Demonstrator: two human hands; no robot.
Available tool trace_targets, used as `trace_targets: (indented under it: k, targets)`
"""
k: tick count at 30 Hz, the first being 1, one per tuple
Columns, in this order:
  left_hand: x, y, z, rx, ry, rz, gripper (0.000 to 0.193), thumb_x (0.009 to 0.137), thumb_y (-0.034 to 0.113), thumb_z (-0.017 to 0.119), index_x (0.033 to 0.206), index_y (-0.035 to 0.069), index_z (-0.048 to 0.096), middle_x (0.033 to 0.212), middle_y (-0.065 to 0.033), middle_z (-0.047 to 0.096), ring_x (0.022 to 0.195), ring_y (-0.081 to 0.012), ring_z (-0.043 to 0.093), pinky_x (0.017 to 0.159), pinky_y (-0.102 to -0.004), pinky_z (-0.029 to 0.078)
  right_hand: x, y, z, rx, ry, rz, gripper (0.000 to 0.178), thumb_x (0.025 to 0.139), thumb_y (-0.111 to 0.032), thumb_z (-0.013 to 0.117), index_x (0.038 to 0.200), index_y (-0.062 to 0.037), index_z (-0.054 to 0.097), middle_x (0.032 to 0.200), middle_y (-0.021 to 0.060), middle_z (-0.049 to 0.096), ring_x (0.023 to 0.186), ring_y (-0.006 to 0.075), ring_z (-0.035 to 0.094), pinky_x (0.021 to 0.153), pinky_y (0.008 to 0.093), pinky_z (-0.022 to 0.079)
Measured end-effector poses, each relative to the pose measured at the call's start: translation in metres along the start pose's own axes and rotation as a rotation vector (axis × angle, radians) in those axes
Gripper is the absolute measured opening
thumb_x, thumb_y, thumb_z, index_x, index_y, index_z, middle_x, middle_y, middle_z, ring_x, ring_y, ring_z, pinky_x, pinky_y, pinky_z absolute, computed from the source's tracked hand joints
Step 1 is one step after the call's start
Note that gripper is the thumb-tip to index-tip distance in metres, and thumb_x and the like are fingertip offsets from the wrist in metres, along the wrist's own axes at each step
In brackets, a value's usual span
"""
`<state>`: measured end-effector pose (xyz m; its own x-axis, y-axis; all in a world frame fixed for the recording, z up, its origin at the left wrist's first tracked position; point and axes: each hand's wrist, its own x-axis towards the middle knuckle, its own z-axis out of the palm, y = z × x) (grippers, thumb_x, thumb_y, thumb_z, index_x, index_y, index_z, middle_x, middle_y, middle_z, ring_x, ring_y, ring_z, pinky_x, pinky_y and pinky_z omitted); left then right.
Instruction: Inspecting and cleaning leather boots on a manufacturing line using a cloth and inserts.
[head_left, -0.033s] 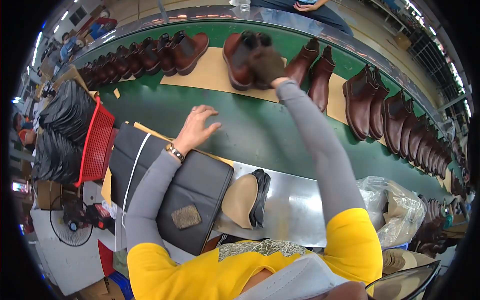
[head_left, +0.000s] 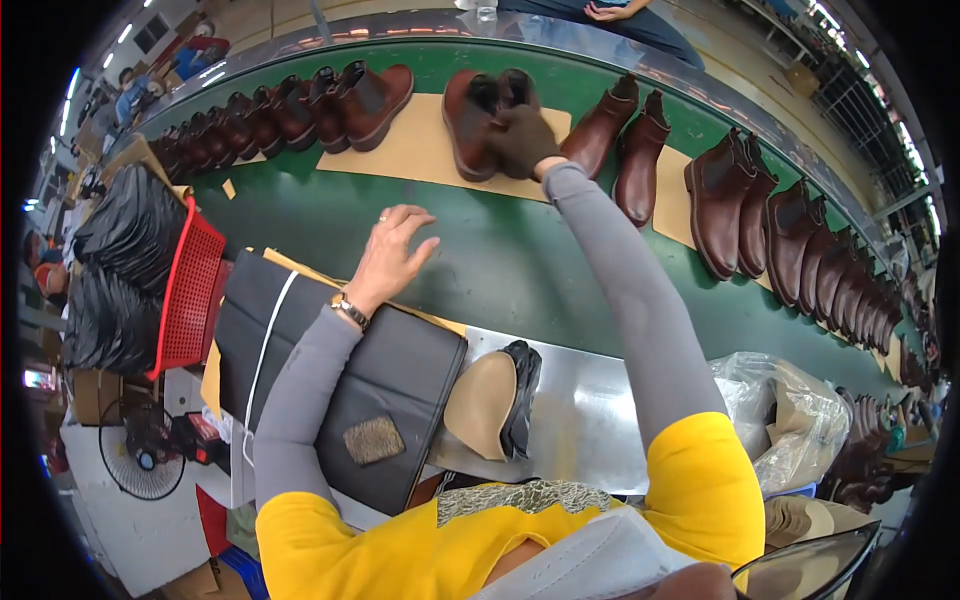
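Across the green worktop [head_left: 510, 270], your brown-gloved right hand [head_left: 524, 140] is at the burgundy Chelsea boots [head_left: 466, 130]!
They're on tan cardboard [head_left: 418, 140]; whether you're gripping one, I can't tell. Your left hand [head_left: 394, 255] hangs open, fingers curved.

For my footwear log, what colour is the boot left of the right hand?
The boot is reddish-brown, best seen in the head view.

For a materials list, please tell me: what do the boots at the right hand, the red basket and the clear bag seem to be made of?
Boots: probably leather, real or imitation; reddish-brown, smooth, softly shining.
Red basket: most likely moulded plastic, given the even colour and regular holes.
Clear bag: apparently thin plastic film; it is see-through, glossy and crinkled.
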<state>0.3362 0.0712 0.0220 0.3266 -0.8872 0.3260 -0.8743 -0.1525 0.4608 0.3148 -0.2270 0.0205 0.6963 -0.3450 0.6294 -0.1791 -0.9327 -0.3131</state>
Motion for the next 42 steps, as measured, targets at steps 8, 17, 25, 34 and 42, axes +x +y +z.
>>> trace_targets:
  k: [8,17,25,34,42]
  targets:
    - [-0.010,0.004,-0.016,0.070,0.027,-0.028,0.026,0.076,0.009,0.070,0.100,0.004,0.062,0.109,-0.0104,0.055,0.108,-0.0305,0.049,0.087,-0.0413,0.043,0.060,0.081,-0.092,-0.504,-0.267,0.451,0.067,0.080,-0.063,0.052,0.106,-0.0046,0.068,0.104,0.0173,0.067,0.096,0.0350,0.065,0.084,0.0436,0.049]
    - [-0.007,-0.003,-0.009,0.119,0.014,0.016,0.026,0.075,0.010,0.070,0.099,0.005,0.061,0.111,-0.0106,0.055,0.109,-0.0306,0.048,0.087,-0.0419,0.042,0.074,0.172,-0.062,-0.504,-0.555,0.840,0.062,0.081,-0.053,0.050,0.120,-0.0064,0.060,0.125,0.0154,0.059,0.115,0.0291,0.057,0.097,0.0392,0.042]
    - [-0.010,-0.008,-0.008,0.187,0.001,0.069,0.025,0.076,0.012,0.070,0.098,0.005,0.062,0.110,-0.0098,0.054,0.110,-0.0291,0.048,0.086,-0.0427,0.043,0.030,0.186,-0.088,-0.531,-0.468,0.649,0.043,0.086,-0.040,0.046,0.117,-0.0136,0.061,0.120,0.0151,0.062,0.107,0.0361,0.060,0.090,0.0441,0.047]
    - [-0.008,-0.024,0.001,0.190,0.067,0.131,0.022,0.074,0.011,0.069,0.095,0.005,0.064,0.104,-0.0110,0.058,0.102,-0.0311,0.052,0.085,-0.0407,0.045,-0.022,0.042,-0.273,-0.495,-0.503,-0.286,0.019,0.073,-0.021,0.065,0.090,-0.0126,0.065,0.087,0.0112,0.064,0.090,0.0323,0.059,0.077,0.0427,0.048]
    - [0.014,0.056,-0.032,0.036,0.052,0.147,0.024,0.084,0.019,0.066,0.102,0.003,0.065,0.099,-0.0118,0.062,0.091,-0.0279,0.059,0.079,-0.0367,0.048,-0.153,-0.108,-0.371,-0.502,-0.571,-0.967,0.016,0.071,-0.018,0.059,0.086,-0.0122,0.060,0.089,0.0012,0.060,0.106,0.0225,0.053,0.105,0.0430,0.040]
